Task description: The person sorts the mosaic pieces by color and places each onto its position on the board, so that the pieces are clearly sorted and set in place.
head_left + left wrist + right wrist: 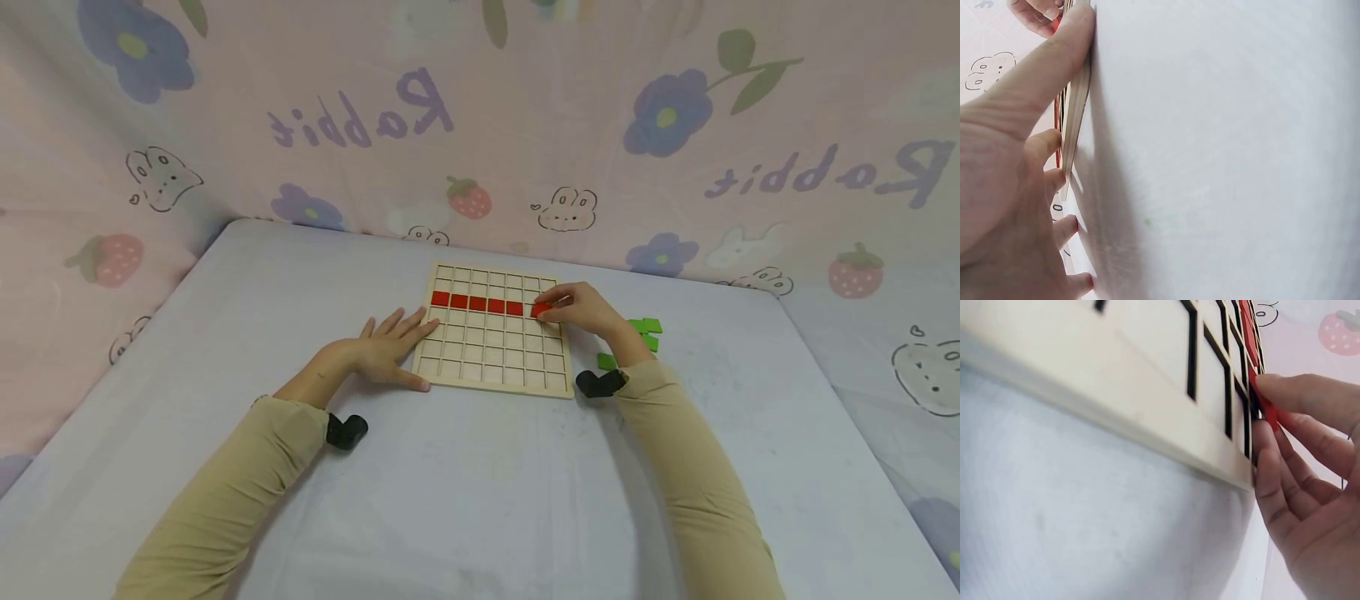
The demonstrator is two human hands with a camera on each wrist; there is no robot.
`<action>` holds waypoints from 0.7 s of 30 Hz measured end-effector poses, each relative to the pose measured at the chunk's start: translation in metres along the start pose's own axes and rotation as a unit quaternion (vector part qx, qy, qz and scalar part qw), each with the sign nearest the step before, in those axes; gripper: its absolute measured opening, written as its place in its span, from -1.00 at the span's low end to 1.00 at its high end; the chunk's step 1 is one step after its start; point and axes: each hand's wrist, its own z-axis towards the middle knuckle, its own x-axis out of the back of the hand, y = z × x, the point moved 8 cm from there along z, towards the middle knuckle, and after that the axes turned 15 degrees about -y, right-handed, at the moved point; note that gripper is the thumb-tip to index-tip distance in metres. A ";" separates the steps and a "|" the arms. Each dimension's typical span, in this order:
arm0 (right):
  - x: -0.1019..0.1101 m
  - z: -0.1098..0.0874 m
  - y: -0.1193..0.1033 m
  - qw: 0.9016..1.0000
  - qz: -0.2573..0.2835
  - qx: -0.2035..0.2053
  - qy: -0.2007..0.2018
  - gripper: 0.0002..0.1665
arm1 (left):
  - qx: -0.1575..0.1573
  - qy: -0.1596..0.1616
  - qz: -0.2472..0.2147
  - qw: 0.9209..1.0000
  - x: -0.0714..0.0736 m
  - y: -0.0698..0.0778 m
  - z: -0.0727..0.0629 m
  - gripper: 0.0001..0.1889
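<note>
A pale wooden grid board (495, 389) lies flat on the table. Several red square tiles (477, 303) fill a row of its cells from the left side toward the right. My right hand (588, 310) pinches another red tile (539, 310) between thumb and fingers at the right end of that row; the right wrist view also shows this red tile (1265, 403), slightly tilted over its cell. My left hand (385, 348) is spread with straight fingers against the board's left edge, thumb at the front corner. Close up, the left thumb (1054, 62) lies along the board's side.
Several green tiles (651, 325) lie on the table right of the board, partly hidden behind my right forearm. The table (480, 500) has a white cover. A printed curtain (495, 125) with rabbits and flowers hangs behind and at the sides.
</note>
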 end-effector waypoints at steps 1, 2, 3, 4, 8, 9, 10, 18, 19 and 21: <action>0.000 0.000 0.000 1.000 0.001 0.001 0.000 -0.58 | -0.001 0.000 0.000 1.000 0.000 0.000 0.000 0.04; 0.000 0.000 0.000 1.000 0.002 0.002 0.001 -0.58 | 0.001 0.000 0.001 1.000 0.000 0.000 0.000 0.04; 0.000 0.000 0.000 1.000 0.003 0.004 0.003 -0.58 | 0.000 0.000 0.001 1.000 0.000 0.000 0.000 0.04; 0.000 0.000 -0.001 1.000 0.005 0.006 0.005 -0.58 | -0.001 0.000 0.000 1.000 0.000 0.000 0.000 0.04; 0.000 0.000 -0.004 1.000 0.007 0.016 0.011 -0.60 | 0.000 0.000 -0.002 1.000 0.000 0.001 -0.002 0.05; 0.000 0.000 -0.004 1.000 0.009 0.017 0.012 -0.60 | -0.003 0.001 -0.004 1.000 0.000 0.001 -0.002 0.05; 0.000 0.000 -0.004 1.000 0.009 0.017 0.012 -0.61 | -0.001 0.000 -0.004 1.000 0.000 0.001 -0.001 0.06; 0.000 0.001 -0.003 1.000 0.013 0.011 0.015 -0.63 | -0.003 0.001 -0.006 1.000 0.000 0.002 -0.003 0.06; -0.001 0.001 -0.003 1.000 0.013 0.012 0.016 -0.63 | -0.004 0.002 -0.007 1.000 0.001 0.003 -0.003 0.05; -0.001 0.001 -0.004 1.000 0.014 0.016 0.019 -0.62 | -0.002 0.003 -0.005 1.000 0.001 0.002 -0.003 0.05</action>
